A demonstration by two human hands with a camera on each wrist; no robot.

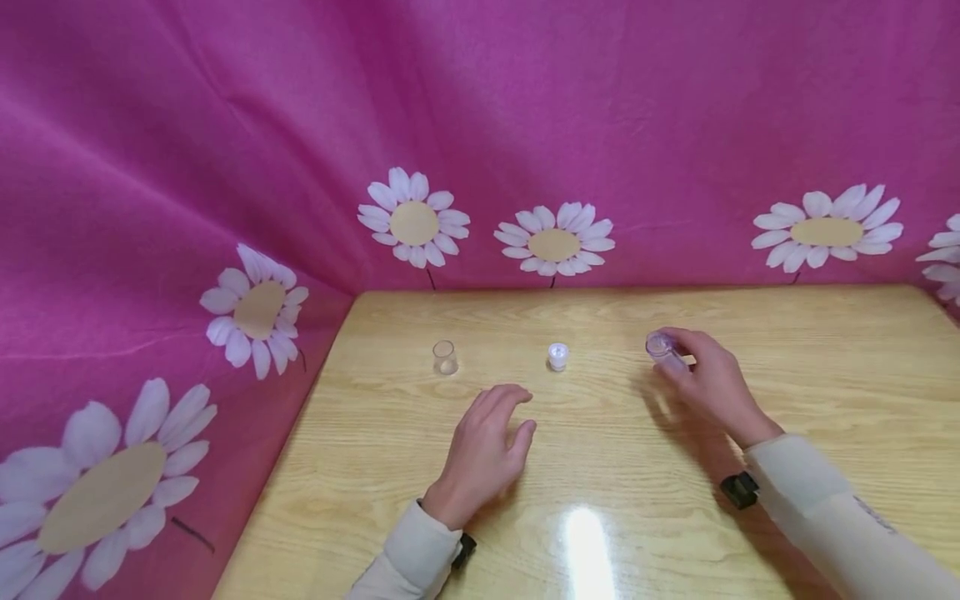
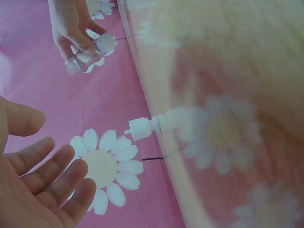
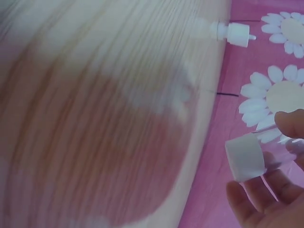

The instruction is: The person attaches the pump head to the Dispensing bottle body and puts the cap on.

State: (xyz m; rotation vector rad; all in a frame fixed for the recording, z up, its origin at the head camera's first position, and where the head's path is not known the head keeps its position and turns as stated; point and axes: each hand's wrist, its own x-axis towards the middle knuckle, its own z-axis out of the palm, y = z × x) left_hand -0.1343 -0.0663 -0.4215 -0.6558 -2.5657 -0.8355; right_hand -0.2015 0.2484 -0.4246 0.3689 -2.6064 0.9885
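My right hand (image 1: 716,379) grips a small clear cylindrical container (image 1: 660,343) just above the right part of the table. In the right wrist view its lower end is a wide white band (image 3: 244,156), and thumb and fingers close round the clear body. Left of it a small white nozzle-like piece (image 1: 557,357) stands on the table, with a narrow tip on top in the left wrist view. Farther left is a small clear cup (image 1: 445,358), upright. My left hand (image 1: 483,450) hovers nearer the front, fingers loosely bent and apart, holding nothing.
The wooden table (image 1: 600,433) reflects a bright light near its front. A pink cloth (image 1: 637,125) printed with large white daisies hangs along the back and left sides of the table. Dark wrist straps or devices (image 1: 740,490) show at both cuffs.
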